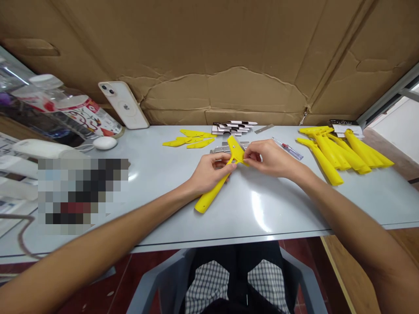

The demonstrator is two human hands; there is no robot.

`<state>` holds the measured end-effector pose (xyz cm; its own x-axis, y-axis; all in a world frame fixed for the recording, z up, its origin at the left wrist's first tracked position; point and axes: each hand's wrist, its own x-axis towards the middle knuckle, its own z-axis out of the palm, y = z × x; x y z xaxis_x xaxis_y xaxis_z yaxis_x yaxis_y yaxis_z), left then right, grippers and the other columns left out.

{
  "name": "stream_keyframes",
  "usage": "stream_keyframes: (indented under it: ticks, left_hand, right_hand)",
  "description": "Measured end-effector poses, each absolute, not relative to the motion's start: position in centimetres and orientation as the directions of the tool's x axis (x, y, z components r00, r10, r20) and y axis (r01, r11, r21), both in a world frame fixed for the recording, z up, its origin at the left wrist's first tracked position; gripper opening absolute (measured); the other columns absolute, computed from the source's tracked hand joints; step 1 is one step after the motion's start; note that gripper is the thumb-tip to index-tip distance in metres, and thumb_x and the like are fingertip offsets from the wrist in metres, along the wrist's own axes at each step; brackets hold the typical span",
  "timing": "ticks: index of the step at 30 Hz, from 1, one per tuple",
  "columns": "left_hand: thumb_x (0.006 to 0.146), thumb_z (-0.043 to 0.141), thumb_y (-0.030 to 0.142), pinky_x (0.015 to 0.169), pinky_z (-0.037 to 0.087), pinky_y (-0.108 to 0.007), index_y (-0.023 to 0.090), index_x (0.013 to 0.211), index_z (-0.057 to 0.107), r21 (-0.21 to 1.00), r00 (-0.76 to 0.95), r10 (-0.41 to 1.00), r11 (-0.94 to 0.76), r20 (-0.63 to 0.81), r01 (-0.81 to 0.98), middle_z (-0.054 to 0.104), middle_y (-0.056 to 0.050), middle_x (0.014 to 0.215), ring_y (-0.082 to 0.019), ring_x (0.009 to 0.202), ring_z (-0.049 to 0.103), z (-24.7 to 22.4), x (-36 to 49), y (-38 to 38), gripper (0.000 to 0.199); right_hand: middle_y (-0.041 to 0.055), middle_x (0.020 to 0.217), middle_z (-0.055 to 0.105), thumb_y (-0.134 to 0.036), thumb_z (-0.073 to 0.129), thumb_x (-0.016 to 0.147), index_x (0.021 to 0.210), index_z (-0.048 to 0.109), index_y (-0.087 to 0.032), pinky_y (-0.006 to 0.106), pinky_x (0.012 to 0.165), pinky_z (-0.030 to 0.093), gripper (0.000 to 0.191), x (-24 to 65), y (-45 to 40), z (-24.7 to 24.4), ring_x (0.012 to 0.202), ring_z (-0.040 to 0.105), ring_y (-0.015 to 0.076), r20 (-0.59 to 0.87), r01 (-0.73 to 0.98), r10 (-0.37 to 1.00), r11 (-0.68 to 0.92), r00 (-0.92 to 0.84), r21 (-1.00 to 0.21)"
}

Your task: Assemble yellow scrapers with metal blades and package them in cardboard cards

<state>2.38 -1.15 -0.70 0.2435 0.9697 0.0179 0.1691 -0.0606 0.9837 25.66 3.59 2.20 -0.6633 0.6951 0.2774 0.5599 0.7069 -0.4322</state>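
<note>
- Table (157, 218): glossy, pale grey top.
- Yellow handles (327, 151): heaped toward the table's right end.
- Yellow tool (212, 194): near table centre, between both hands, slanted.
- Left hand (208, 172): clamped around the tool's neck.
- Right hand (267, 157): fingertips together, pinching the head's right corner.
- Screwdriver (290, 150): lying just beside right wrist.

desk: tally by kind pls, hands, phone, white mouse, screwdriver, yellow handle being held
hands: 2, left hand and right hand
phone: 1
white mouse: 1
screwdriver: 1
held yellow handle: 1
total: 6
</note>
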Motion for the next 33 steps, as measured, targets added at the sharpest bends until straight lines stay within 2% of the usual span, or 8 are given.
stream_keyframes:
  ticks: [8,14,20,28,33]
  left_hand:
    - [0.08,0.087,0.053,0.059,0.055,-0.03,0.018,0.095,0.075,0.988,0.233,0.972,-0.022,-0.015,0.155,0.067,-0.001,0.071,-0.015,0.059,0.062,-0.8,2.3,-1.1,0.04]
    - [0.079,0.087,0.055,0.059,0.056,-0.031,0.018,0.098,0.075,0.991,0.218,0.975,0.017,-0.046,0.134,0.068,-0.001,0.072,-0.016,0.06,0.064,-1.0,2.1,-1.0,0.043]
    - [0.077,0.088,0.055,0.059,0.055,-0.03,0.017,0.091,0.073,0.993,0.23,0.973,0.009,-0.035,0.114,0.067,0.0,0.071,-0.015,0.058,0.062,-0.8,2.3,-1.0,0.043]
    - [0.073,0.092,0.052,0.058,0.055,-0.03,0.018,0.088,0.073,0.993,0.228,0.972,0.032,-0.057,0.113,0.066,0.0,0.07,-0.015,0.058,0.061,-0.3,2.5,-1.2,0.042]
    - [0.076,0.089,0.055,0.058,0.055,-0.031,0.019,0.085,0.072,0.994,0.222,0.974,0.024,-0.048,0.109,0.067,-0.001,0.071,-0.015,0.059,0.061,-0.6,2.4,-1.0,0.041]
  right_hand:
    - [0.0054,0.083,0.075,-0.022,0.061,0.097,0.089,0.077,-0.019,0.031,0.072,0.036,0.018,25.9,3.5,2.6,0.074,0.06,0.0181,0.293,0.599,0.71,0.7,-0.64,-0.387]
    - [0.0032,0.078,0.072,-0.015,0.057,0.089,0.098,0.079,-0.02,0.031,0.073,0.038,0.024,26.5,3.6,3.5,0.071,0.059,0.0179,0.347,0.573,0.697,0.715,-0.628,-0.4]
    - [0.0031,0.085,0.076,-0.011,0.055,0.084,0.099,0.083,-0.021,0.03,0.073,0.04,0.034,26.5,3.5,3.4,0.072,0.06,0.0165,0.278,0.531,0.641,0.758,-0.715,-0.38]
    - [0.0044,0.089,0.078,-0.011,0.055,0.085,0.098,0.086,-0.022,0.032,0.072,0.04,0.035,26.6,3.7,3.2,0.074,0.061,0.0175,0.247,0.558,0.65,0.751,-0.719,-0.353]
    - [0.0051,0.089,0.077,-0.011,0.055,0.086,0.099,0.087,-0.022,0.033,0.071,0.041,0.036,26.8,3.7,3.1,0.074,0.062,0.0181,0.245,0.588,0.663,0.744,-0.708,-0.317]
